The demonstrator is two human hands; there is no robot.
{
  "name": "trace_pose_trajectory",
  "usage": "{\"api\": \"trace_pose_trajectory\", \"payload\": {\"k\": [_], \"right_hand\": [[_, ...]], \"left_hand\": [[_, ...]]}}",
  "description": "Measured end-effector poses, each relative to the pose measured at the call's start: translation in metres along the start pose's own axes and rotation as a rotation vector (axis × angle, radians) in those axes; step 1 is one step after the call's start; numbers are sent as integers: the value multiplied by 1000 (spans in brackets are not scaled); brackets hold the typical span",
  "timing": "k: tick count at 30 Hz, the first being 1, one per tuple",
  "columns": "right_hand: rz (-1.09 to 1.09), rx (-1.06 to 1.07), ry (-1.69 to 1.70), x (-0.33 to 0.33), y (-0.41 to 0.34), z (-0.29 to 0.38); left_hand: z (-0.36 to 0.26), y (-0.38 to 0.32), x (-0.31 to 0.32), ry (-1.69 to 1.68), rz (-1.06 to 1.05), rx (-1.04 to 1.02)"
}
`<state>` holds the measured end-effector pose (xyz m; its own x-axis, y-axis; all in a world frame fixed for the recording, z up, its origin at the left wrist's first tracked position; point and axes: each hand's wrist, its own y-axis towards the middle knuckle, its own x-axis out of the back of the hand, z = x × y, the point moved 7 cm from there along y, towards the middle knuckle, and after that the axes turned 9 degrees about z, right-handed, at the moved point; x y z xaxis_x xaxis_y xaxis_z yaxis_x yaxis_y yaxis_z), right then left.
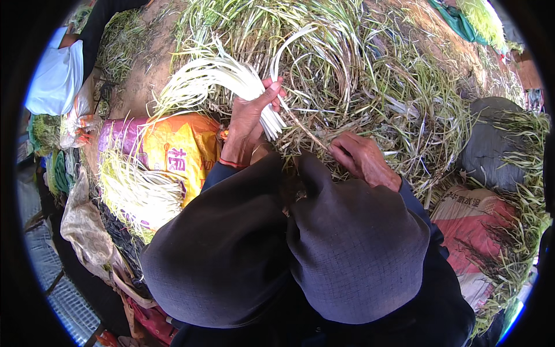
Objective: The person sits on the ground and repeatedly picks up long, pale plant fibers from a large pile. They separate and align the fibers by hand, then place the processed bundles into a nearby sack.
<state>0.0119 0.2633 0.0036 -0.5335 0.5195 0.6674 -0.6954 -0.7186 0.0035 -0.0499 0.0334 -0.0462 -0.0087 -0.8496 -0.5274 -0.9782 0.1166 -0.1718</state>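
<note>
My left hand (pixel 253 110) grips a thick bunch of pale, cleaned stalks (pixel 225 78), probably blanched garlic chives; their leafy ends droop to the left. Between its thumb and fingers it also pinches a single stalk (pixel 276 60). The lower part of that stalk is brown and dirty and slants down to the right. At that brown end are the closed fingertips of my right hand (pixel 362 158). Left of my knees, a pile of cleaned stalks (pixel 147 191) lies on a yellow and purple printed sack (pixel 184 139).
A heap of uncleaned green stalks (pixel 269 26) spreads in front of me, with stripped leaf litter (pixel 407 112) to its right. A grey rounded object (pixel 492 147) and a red and white sack (pixel 472 225) stand at my right. Another person's dark-clothed limb (pixel 97 26) shows at upper left.
</note>
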Motion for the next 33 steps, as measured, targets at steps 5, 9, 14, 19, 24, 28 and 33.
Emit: {"api": "trace_pose_trajectory", "payload": {"k": [5,9,14,19,24,28,33], "right_hand": [[138,-92,-72,-14,-52,-22],[293,-184,-231,-30,-68,-53],[-69,-115,-296,10,-39,-48],[-116,-31,-20,36,18,-5],[13,31,117,14,67,26],[-16,79,228,7,81,31],[-109,62,247,5,80,31]], "left_hand": [[3,5,-1,-14,-16,-13],[-7,0,4,-6,-33,-5],[-13,-4,2,4,-8,44],[-7,4,-7,-74,43,67],[-11,4,-11,-119,55,79],[-17,1,-13,-135,64,94],[-9,4,-8,-214,105,103]]}}
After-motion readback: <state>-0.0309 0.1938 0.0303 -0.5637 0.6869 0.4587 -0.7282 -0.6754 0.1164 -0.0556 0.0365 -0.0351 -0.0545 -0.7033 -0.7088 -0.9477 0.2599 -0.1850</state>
